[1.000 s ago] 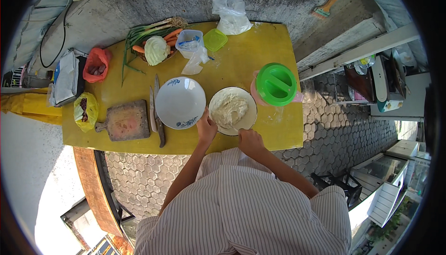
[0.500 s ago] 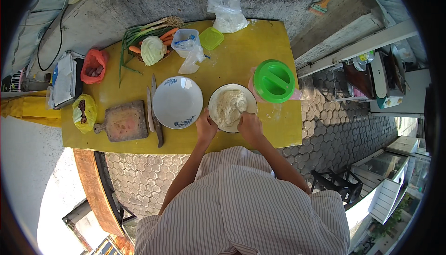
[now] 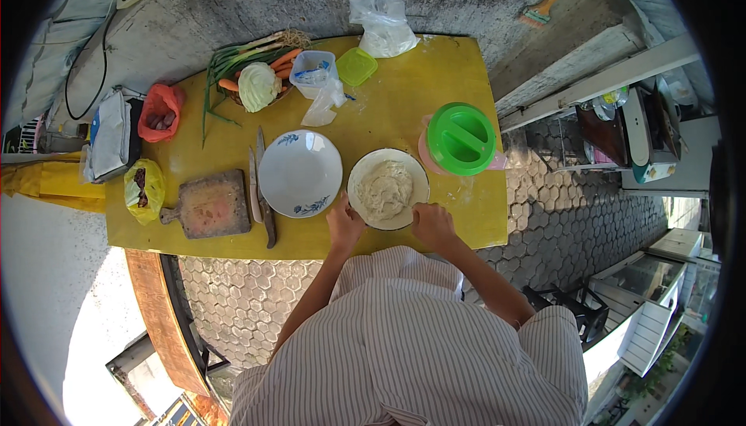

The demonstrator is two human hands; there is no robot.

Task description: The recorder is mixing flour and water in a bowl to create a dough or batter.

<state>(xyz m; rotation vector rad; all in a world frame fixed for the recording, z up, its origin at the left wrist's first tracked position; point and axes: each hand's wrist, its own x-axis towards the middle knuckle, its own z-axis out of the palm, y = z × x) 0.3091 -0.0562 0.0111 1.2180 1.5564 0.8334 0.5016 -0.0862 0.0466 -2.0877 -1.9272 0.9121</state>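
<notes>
The person's left hand (image 3: 344,224) rests against the near left rim of a white bowl (image 3: 388,190) that holds a pale lump of dough (image 3: 385,189); its fingers curl on the rim, gripping it. The right hand (image 3: 432,224) touches the same bowl at its near right rim, the fingers bent over the edge, so both hands hold the bowl between them. The dough sits in the middle of the bowl, just beyond both hands, and neither hand touches it.

The bowl stands near the front edge of a yellow table (image 3: 388,107). Just to the left of the left hand, and close beside the dough bowl, lies an empty white bowl with blue flower marks (image 3: 300,173). Further left of it lie two knives (image 3: 261,193) side by side, and then a worn wooden cutting board (image 3: 208,204) with a short handle. Beyond the right hand, up and to its right, stands a container with a round green lid (image 3: 461,138).

Far from both hands, at the back of the table, lie green onions (image 3: 233,61), carrots (image 3: 284,59) and a cabbage (image 3: 258,86), a clear plastic tub (image 3: 313,71) with a small green lid (image 3: 357,66) next to it, and a clear plastic bag (image 3: 381,24). At the left end are a red bag (image 3: 159,111) and a yellow bag (image 3: 144,190).
</notes>
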